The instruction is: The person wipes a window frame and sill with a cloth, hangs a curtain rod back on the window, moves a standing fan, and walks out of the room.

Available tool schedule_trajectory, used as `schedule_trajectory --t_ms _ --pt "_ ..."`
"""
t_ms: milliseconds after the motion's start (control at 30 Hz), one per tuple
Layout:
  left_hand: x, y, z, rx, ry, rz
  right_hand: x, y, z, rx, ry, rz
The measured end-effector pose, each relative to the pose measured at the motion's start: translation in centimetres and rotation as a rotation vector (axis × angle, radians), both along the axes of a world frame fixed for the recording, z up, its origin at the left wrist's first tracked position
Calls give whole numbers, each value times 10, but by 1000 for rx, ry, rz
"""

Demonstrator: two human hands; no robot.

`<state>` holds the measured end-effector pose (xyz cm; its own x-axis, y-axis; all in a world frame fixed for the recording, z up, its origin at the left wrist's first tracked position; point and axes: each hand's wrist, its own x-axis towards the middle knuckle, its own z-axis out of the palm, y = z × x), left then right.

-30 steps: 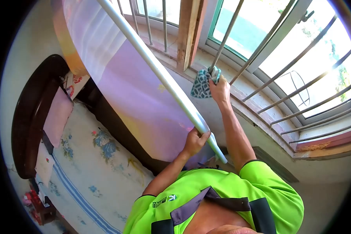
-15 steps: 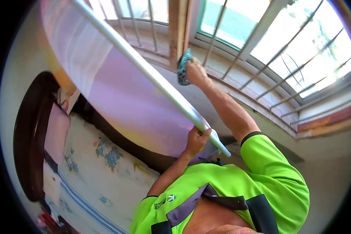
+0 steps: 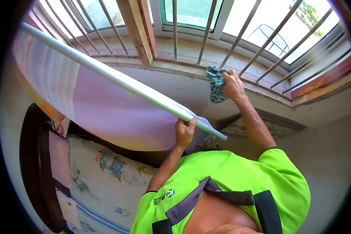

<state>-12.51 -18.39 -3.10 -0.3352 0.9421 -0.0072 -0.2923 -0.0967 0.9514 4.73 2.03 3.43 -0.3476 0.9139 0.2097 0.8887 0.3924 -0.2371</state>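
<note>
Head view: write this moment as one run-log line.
left hand: gripping silver pole along lilac sheet | right hand: holding patterned cloth | cloth position: near window ledge

The shirt (image 3: 226,167) was a seriously loud lime green, short-sleeved with dark sleeve trim (image 3: 270,149) and an open purplish-grey collar (image 3: 188,202). A small round logo (image 3: 170,193) sat left on the chest beside dark lettering (image 3: 159,201), too tiny to read. Chunky black bands (image 3: 267,212) flanked the neckline, left and right.

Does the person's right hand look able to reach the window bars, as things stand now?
Probably yes: the right hand, holding a patterned cloth, appears close to the window bars, with nothing visible between. The cloth may limit its grip.
</note>
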Motion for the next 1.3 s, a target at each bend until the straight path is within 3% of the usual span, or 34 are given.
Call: schedule_trajectory --t_ms 300,500,633,700,833,967,1067,1300 --pt "2 2 -1 13 28 8 105 -6 -13 -40 139 -395" --pt "7 4 9 -30 -6 13 142 3 -31 99 240 -379" --pt "8 7 15 10 23 12 206 10 -37 103 211 -524" --pt "11 11 19 30 18 -20 228 6 -36 221 228 -725" --pt "13 17 20 71 17 -64 214 8 -52 165 214 -738" --pt "19 22 30 68 35 -60 116 -7 -42 178 305 -363" --pt "16 23 28 64 58 -81 82 -17 -25 79 387 -334" --pt "22 26 29 86 86 -45 194 -3 -43 218 306 -533"
